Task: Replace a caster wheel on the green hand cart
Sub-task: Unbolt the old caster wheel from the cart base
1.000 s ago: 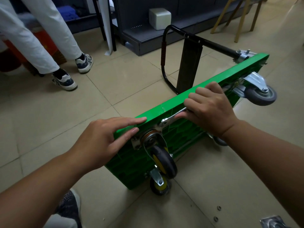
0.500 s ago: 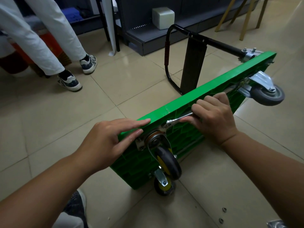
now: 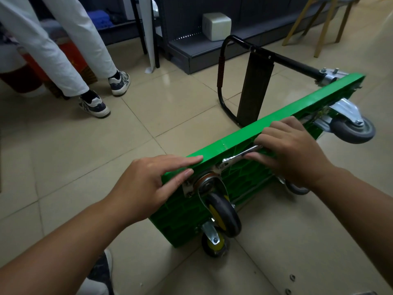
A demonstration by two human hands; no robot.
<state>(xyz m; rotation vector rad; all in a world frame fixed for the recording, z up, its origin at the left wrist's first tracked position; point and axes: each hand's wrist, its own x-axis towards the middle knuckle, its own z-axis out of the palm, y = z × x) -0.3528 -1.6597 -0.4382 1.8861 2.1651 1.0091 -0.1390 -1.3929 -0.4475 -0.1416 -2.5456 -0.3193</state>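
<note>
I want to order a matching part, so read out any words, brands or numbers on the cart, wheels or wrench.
No text can be read.
The green cart shows no label.
The black caster wheel shows no marking.
The wrench is blurred and partly under the right hand.
The red container is too dim and blurred.

- Cart (image 3: 234, 142) is being shown as glossy plastic.
- Wrench (image 3: 238, 156) is being shown as bright metal.
- Floor (image 3: 106, 156) is being shown as glossy tile.

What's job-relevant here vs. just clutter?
Job: green cart; wrench in right hand; black-and-yellow caster; left hand on cart edge; probably loose nuts or washers on floor.
Lying about: white box; chair legs; bystander's legs.
</note>
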